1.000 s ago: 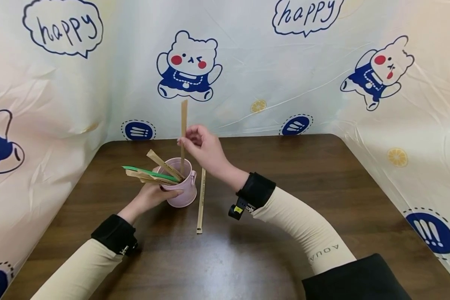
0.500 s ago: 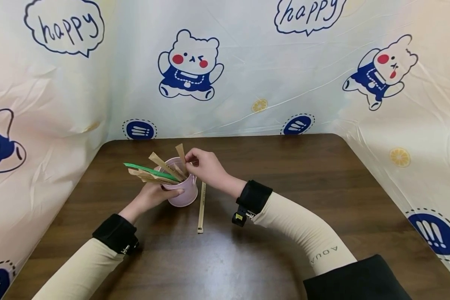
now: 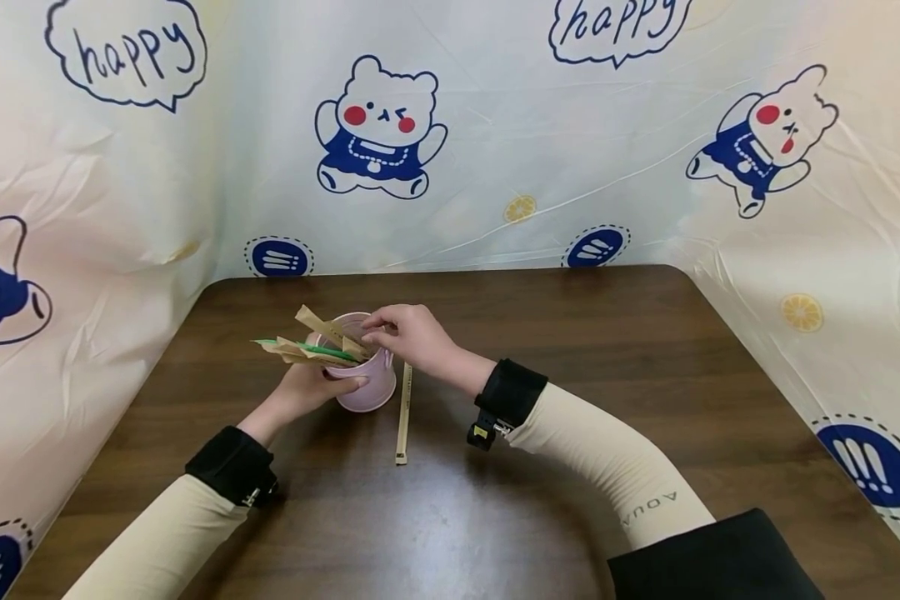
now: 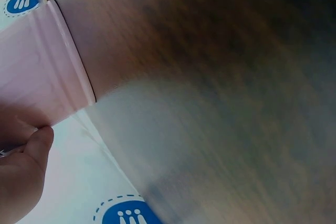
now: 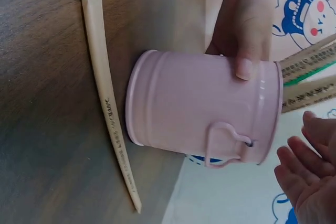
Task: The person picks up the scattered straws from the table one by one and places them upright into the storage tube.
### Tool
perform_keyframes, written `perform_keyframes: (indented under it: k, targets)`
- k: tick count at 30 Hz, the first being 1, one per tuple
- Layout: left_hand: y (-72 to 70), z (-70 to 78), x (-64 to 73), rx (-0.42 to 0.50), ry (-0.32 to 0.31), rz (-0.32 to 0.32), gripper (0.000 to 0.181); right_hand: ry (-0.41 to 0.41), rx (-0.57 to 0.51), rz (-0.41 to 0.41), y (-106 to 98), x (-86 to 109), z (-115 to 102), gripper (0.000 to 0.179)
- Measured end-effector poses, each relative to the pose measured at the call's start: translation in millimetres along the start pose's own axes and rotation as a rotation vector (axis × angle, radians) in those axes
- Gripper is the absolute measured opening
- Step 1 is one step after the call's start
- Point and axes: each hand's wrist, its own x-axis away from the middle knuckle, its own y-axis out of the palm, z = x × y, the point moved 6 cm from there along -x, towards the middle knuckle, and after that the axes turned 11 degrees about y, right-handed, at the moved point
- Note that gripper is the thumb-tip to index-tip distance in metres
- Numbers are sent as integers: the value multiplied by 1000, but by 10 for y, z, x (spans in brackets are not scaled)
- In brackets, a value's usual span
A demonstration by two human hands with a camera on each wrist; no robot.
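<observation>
My left hand [image 3: 307,393] holds a small pink bucket [image 3: 367,390] upright on the table, its thumb lying along the side near the rim. Inside stand several slim brown paper-wrapped straws [image 3: 317,321] and a green one [image 3: 326,351], most leaning left over the rim. At the right side of the opening is my right hand [image 3: 414,335], thumb and fingertips over the rim. In the right wrist view its fingers [image 5: 295,153] are loosely bent, apart from the wrapped straws, with nothing between them. Another paper-wrapped straw [image 3: 403,417] lies on the table just right of the bucket.
The brown wooden table [image 3: 570,375] has a rounded far edge. A pale printed curtain [image 3: 487,125] with bears and lettering hangs behind it and along both sides. The bucket has a small wire handle [image 5: 223,145] on its right side.
My right hand has lowered a paper-wrapped straw into the bucket and let it go; it now leans left among the others. The green one tips a little lower. My left hand stays on the bucket.
</observation>
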Motion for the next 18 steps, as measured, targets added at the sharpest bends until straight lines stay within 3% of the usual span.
perform_keyframes:
  k: [6, 11, 18]
  targets:
    - [-11, 16, -14, -1, -2, 0, 64, 6, -40, 71, -219, -21, -24, 24]
    - [-7, 17, -24, -7, 0, -6, 63, 114, -56, 128, -363, -80, 118, 25]
    - [3, -5, -10, -13, -12, -5, 65, 272, -25, 97, -319, -124, 419, 37]
